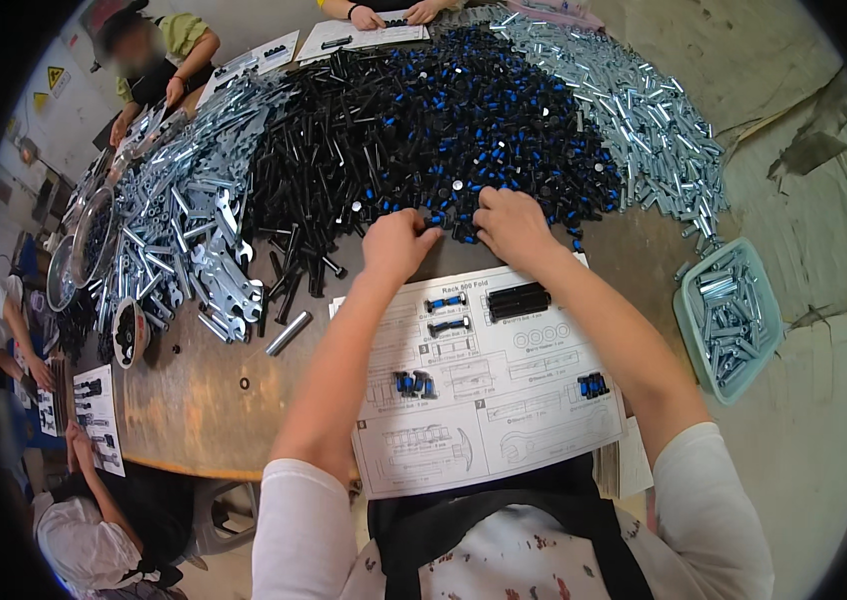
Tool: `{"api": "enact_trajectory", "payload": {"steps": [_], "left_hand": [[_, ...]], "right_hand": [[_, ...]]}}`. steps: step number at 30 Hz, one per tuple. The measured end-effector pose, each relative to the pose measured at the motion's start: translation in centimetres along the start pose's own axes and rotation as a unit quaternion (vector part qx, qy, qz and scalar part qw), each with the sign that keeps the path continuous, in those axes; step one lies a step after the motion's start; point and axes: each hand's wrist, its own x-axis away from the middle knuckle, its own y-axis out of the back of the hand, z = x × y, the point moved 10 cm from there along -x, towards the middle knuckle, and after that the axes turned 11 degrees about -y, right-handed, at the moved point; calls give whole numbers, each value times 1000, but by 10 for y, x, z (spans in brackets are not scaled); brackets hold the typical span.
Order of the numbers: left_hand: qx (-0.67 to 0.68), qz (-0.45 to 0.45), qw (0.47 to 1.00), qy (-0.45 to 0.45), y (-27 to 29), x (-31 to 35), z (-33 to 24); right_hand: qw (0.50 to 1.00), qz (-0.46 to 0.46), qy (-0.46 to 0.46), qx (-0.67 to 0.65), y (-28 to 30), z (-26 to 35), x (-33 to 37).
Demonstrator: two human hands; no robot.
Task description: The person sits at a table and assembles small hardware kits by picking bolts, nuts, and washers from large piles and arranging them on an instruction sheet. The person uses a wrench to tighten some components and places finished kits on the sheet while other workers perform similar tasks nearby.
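Both of my hands are at the near edge of a pile of black bolts with blue patches (484,130). My left hand (396,245) is closed, its fingers curled and its thumb pointing right beside the bolts; what it grips is hidden. To its right, my right hand (516,228) reaches into the same bolts with bent, closed fingers, and I cannot make out what is in them. Below my hands lies a printed sheet with line drawings (474,420). Single bolts (447,303), a group of blue-patched bolts (414,384), a black bolt bundle (518,302) and another blue-patched group (594,385) rest on it.
Longer black bolts (314,150), silver wrenches (219,270) and silver sleeves (634,120) are heaped around. A green basket of metal sleeves (729,320) stands at the right, a small bowl (130,332) at the left. One loose tube (289,333) lies on the table (214,420). Co-workers sit left and opposite.
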Motion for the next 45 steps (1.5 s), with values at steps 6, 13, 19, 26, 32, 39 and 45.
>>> {"api": "enact_trajectory", "payload": {"steps": [6,13,19,26,32,39,45], "left_hand": [[232,-21,972,-30,57,122,4],[115,-19,991,-61,58,228,-23],[103,-99,989,-37,64,236,-28],[156,-71,985,-27,74,202,-18],[37,-138,969,-201,52,70,-35],[-24,-48,988,-143,-3,4,-29],[111,-77,989,-63,66,98,3]], "right_hand": [[911,21,-196,-361,55,10,17],[824,192,-184,-500,25,136,67],[933,110,-97,-327,20,176,75],[996,8,-61,-58,38,123,53],[966,50,-232,-104,5,-6,20],[950,84,-282,-102,-21,-18,18],[918,73,-307,-242,1,-18,30]]}}
